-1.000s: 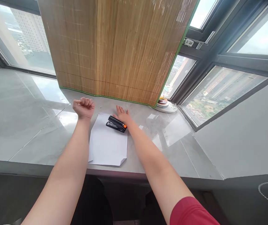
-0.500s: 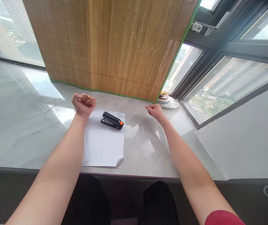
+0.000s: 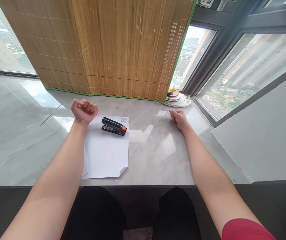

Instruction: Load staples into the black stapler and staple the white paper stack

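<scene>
– White paper near the left fingers. Curled how far?

– Fully, into a fist, with nothing visible in the grip. Hard to tell whether resting on the paper or held just above.

– And the right fingers?

– Folded in as well, more loosely, with nothing visible in hold. Well apart from the left fingers, with grey surface and bright reflections between.

– Where to look for the stapler?

– On the paper, just right of the left fingers and slightly nearer the body. Black, lying aslant, orange patch at the end toward the right fingers. Untouched by either hand.

– And around the stapler?

– Small print just beyond, at the paper's far right corner. Near right corner curled up, bodyward of the left fingers. Edge of a second sheet alongside the left forearm.

– Farther out?

– Stack of plates just beyond the right fingers. Bamboo blind, green-edged, hanging beyond the left fingers. Window farther off, right of the right fingers. Red sleeve well back from the right fingers.
</scene>
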{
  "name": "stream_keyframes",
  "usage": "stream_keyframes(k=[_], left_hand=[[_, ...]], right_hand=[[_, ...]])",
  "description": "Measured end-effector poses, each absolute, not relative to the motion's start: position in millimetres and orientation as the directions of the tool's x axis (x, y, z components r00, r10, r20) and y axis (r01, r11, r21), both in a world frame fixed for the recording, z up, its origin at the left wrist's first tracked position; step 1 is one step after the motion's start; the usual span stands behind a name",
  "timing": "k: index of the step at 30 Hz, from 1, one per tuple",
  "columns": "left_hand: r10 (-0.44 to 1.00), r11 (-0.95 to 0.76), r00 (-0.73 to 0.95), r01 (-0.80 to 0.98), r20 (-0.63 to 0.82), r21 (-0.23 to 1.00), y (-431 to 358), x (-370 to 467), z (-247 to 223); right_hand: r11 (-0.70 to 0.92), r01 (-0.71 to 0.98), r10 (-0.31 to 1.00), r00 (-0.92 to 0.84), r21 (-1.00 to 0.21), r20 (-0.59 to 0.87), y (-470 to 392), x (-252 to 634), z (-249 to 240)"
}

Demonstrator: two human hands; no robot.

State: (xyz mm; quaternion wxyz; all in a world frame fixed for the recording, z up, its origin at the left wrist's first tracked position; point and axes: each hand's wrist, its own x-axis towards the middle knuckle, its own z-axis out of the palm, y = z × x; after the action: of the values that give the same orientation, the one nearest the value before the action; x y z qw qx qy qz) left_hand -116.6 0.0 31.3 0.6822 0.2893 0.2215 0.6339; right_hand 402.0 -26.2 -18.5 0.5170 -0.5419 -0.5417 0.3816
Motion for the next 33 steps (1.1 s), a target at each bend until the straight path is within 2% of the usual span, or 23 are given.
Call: stream_keyframes(k=[4,10,14,17,24,33], left_hand=[[0.976,0.098,0.212,-0.640,0.052,0.762,3,-113,30],[0.899,0.091,0.434,-0.326,0.063,0.941,12,-104,19],[0.868,0.098,0.496,-0.117,-0.027,0.988,11,-95,13],[0.855,0.091,0.516,-0.053,-0.051,0.994,9,-89,12],[0.886,0.011,0.464,-0.026,0.002,1.000,1,-22,8],[0.979,-0.150,0.141,0.023,0.145,0.988,10,101,-6]], right_hand=[[0.117,0.294,0.978,0.134,-0.949,0.162,-25,402,-23],[0.105,0.359,0.973,0.156,-0.927,0.170,-22,403,-25],[0.103,0.380,0.974,0.150,-0.919,0.171,-24,400,-23],[0.108,0.403,0.974,0.138,-0.909,0.177,-25,397,-21],[0.086,0.427,0.971,0.168,-0.900,0.173,-25,395,-19],[0.102,0.407,0.967,0.174,-0.908,0.187,-27,394,-18]])
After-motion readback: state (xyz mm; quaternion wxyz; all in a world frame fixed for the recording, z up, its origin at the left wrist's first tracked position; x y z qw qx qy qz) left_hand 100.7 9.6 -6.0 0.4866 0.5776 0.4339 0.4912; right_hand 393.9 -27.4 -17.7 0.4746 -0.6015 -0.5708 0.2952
